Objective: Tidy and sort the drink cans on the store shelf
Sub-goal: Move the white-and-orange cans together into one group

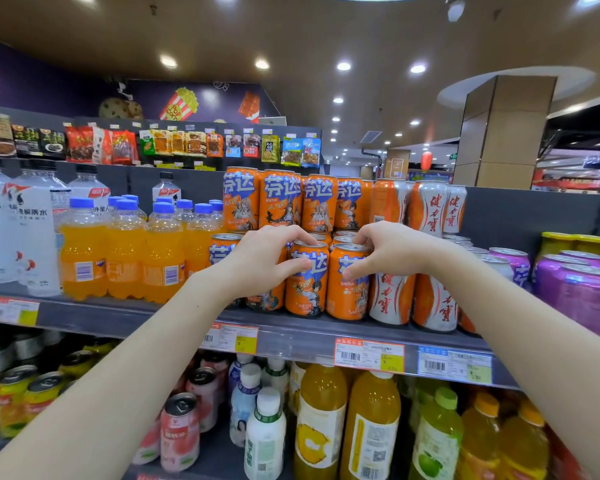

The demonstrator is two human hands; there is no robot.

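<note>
Two hands are working the front row of orange cans on the middle shelf (291,327). The left hand (260,261) is closing around one can (305,278), thumb on the wall, fingers curling over the rim. The right hand (385,254) is pinching the next can (347,282) the same way, fingertips on the lid edge. Both cans are standing upright on the shelf, touching each other, with a second tier of orange cans (281,199) stacked behind.

Handling, as a judgement: the cans are looking full, so moderately heavy; the thin walls are likely denting under a hard squeeze, and the printed skin is probably slick. The rim plus upper wall is the firmest hold. The stacked tier could topple if it is bumped.

Writing: the orange cans are reading 芬达 in blue and white. The white-and-orange cans (392,299) to the right are reading 健力宝 in red. Price tags (369,355) are showing ¥ figures too blurred to trust.
</note>
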